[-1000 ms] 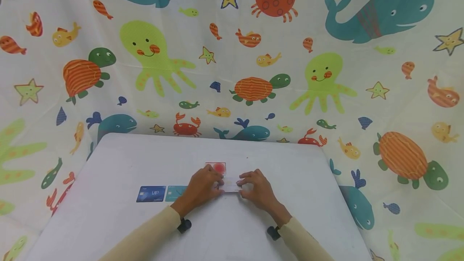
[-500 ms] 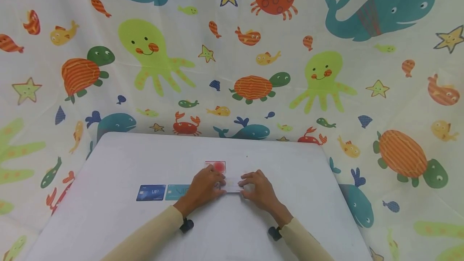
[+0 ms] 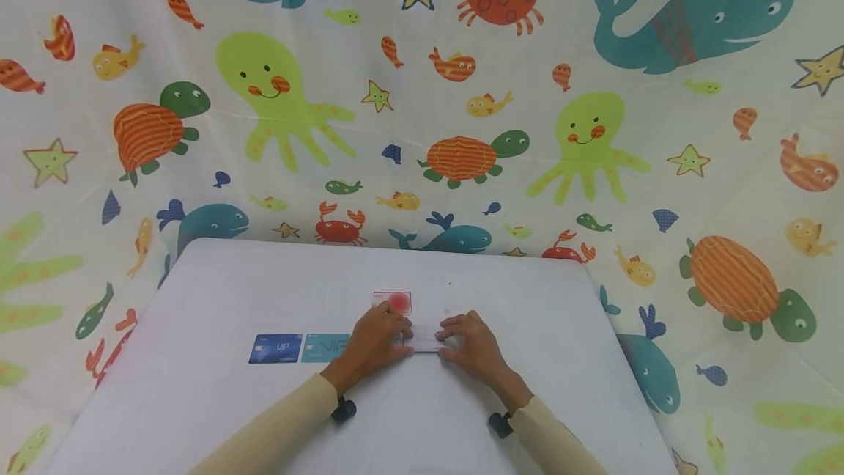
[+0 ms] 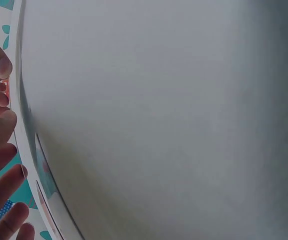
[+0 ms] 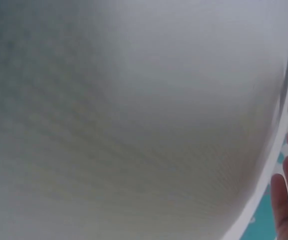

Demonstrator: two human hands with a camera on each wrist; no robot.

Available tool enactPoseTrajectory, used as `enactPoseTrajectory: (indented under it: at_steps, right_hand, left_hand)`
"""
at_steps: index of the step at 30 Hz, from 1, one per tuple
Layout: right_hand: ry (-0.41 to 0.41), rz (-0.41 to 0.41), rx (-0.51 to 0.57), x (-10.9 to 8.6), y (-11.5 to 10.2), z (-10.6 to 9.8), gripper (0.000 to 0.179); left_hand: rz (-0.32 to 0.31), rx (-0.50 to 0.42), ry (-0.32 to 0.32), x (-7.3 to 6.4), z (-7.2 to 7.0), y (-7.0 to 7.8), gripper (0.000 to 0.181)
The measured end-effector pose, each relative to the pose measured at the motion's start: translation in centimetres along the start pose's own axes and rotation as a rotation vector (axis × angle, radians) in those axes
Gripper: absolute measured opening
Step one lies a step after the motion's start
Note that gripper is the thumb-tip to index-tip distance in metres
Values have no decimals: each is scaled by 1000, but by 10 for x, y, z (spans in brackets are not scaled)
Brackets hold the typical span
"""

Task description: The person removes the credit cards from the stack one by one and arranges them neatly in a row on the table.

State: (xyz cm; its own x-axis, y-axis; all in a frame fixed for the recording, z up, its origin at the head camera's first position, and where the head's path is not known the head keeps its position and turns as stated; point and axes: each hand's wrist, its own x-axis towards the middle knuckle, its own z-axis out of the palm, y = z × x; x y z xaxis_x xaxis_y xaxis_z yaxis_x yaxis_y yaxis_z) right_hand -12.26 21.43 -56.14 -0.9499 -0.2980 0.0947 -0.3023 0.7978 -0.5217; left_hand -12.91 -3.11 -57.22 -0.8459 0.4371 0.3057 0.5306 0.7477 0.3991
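A pale cloth printed with whales, turtles, octopuses and crabs is being seen across the whole far side, and its lower part is being hidden by the far edge of a white table. On the table's left, a blue VIP card is being left uncovered, while just to its right a teal card is being overlapped at its right end by the left hand. Just beyond that hand, a red-and-white card is being partly covered by its fingers. Between the hands a pale card is being pinched by thumb and fingers, its left end by the left hand and its right end by the right hand. Both ends are being hidden, and the card's print is being shown too faintly to be read. Black wrist devices are being worn below beige sleeves, cut off at the near edge. In both wrist views, the hands are being cropped at the side, and the grips cannot be made out there.
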Motion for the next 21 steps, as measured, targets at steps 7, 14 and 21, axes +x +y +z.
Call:
enactPoseTrajectory:
  at_steps: [7,14,21]
  right_hand:
    - [-12,6,-13,-2,4,0,17]
    - [-19,13,1,-4,6,-1,16]
    - [-23,12,3,-5,11,0,17]
  left_hand:
    - [-3,-26,12,-2,4,1,27]
    - [3,-18,13,-1,4,7,27]
    - [0,-5,2,-1,5,10,26]
